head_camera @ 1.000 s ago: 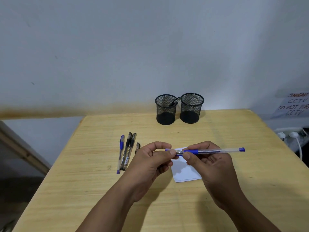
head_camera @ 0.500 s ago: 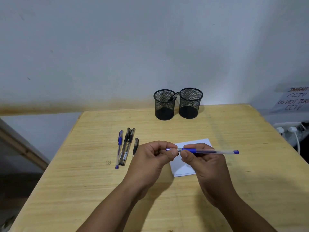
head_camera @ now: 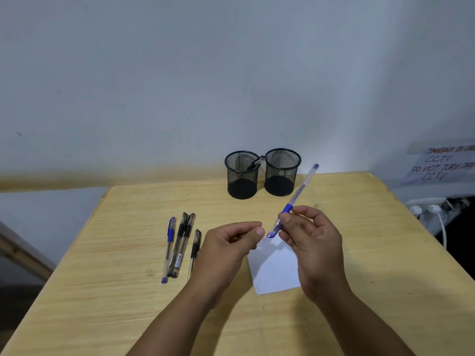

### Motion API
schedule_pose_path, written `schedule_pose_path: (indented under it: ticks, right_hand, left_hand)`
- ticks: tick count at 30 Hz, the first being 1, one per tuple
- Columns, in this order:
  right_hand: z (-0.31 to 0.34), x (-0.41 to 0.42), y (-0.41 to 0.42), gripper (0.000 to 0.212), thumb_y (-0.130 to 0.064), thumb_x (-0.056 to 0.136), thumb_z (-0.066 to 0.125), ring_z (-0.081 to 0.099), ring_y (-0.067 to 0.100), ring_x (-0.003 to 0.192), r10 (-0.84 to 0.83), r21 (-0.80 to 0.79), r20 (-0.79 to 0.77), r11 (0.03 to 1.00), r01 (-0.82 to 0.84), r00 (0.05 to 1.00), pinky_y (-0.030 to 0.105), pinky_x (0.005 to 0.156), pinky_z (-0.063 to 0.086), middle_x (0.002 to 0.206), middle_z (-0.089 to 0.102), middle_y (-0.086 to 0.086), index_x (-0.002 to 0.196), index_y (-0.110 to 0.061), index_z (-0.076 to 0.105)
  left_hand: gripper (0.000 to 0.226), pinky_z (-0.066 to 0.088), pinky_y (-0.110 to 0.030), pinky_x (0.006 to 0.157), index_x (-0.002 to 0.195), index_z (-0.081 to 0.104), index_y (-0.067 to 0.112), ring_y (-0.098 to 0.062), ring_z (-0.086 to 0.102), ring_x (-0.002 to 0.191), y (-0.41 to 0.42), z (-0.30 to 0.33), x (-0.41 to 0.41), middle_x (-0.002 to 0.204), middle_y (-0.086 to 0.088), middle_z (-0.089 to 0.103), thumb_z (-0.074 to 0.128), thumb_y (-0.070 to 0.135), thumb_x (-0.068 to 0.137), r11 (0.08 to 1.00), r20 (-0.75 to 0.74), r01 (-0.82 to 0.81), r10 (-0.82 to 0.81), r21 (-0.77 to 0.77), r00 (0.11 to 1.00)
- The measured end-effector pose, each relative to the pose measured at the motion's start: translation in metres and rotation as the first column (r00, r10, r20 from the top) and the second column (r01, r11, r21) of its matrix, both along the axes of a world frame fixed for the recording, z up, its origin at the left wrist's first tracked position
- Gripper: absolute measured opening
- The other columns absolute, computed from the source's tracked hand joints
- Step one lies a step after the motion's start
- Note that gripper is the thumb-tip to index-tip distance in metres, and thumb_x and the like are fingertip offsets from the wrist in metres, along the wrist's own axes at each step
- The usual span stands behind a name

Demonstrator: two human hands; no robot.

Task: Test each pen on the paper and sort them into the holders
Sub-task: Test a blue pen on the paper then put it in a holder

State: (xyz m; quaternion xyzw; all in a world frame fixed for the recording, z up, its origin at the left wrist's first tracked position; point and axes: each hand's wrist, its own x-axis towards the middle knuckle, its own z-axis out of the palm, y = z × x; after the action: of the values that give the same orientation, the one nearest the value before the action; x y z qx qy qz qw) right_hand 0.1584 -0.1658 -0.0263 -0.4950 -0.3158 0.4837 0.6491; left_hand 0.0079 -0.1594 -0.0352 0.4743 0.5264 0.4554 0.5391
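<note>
- The left hand (head_camera: 228, 249) and forearm are bare, with no sleeve, watch or ring visible.
- The right hand (head_camera: 314, 250) and forearm are likewise bare.

Two black wire-mesh cylinder holders (head_camera: 241, 176) (head_camera: 282, 173). Six pens: four lying on the table (head_camera: 180, 246), one blue-capped clear in hand (head_camera: 295, 199), one dark in left holder (head_camera: 256, 162). One white paper sheet (head_camera: 273, 268).

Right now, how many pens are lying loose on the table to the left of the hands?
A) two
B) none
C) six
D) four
D: four pens lie side by side on the table, one blue pen and three black pens, while the right hand holds a fifth pen.
</note>
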Motion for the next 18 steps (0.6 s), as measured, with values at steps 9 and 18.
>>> schedule_pose_path:
  ticks: [9,18]
  right_hand:
    - [0.020,0.040,0.080,0.013,-0.013,0.085,0.070,0.050,0.005,0.053,0.083,-0.004,0.600,0.995,-0.101,0.796,0.020,0.059,0.045,0.062,0.064,-0.011,0.085,-0.024,0.076]
    - [0.063,0.018,0.152,0.022,-0.014,0.087,0.056,0.063,0.014,0.085,0.129,-0.067,0.961,0.967,-0.245,0.245,0.017,0.065,0.045,0.090,0.072,-0.004,0.091,-0.021,0.077]
  left_hand:
    - [0.034,0.046,-0.009,0.057,0.113,0.070,0.023,-0.002,0.065,0.071,0.084,-0.007,-0.009,0.093,0.009,0.071,0.079,0.026,0.080,0.957,-0.239,-0.213,0.258,0.198,0.936]
    - [0.077,0.050,-0.037,0.091,0.133,0.051,0.027,-0.018,0.056,0.108,0.155,-0.024,-0.005,0.118,0.007,0.054,0.084,0.042,0.065,0.942,-0.444,-0.171,0.290,0.288,0.848]
